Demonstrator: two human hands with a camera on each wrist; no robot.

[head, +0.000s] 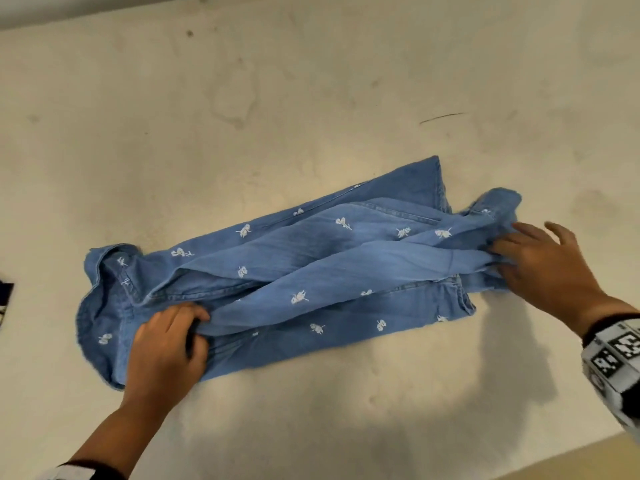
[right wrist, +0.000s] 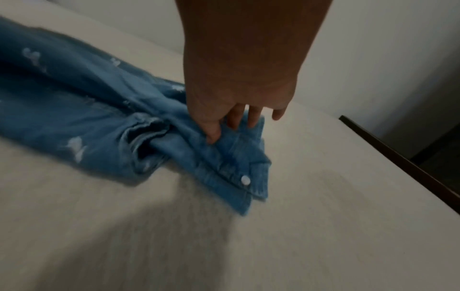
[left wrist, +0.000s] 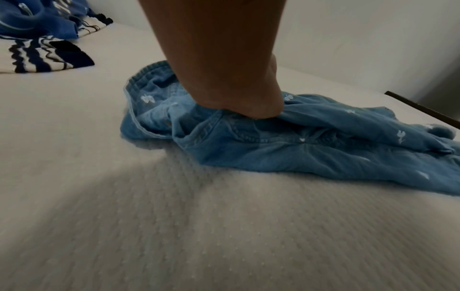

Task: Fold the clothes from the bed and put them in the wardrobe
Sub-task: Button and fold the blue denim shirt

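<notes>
A light blue denim shirt with small white flower embroidery lies lengthwise on the cream mattress, collar end at the left and sleeves crossed over its body. My left hand grips a fold of the shirt near the collar end, fingers curled into the cloth. The left wrist view shows that hand pressing down into the shirt. My right hand is at the right end and pinches the sleeve by its cuff. In the right wrist view the right hand has thumb and fingers on the shirt, with a white cuff button below.
A dark blue and white striped garment and a blue garment lie further left on the mattress; the striped one just shows at the left edge. A dark bed frame edge runs along the right side by the wall.
</notes>
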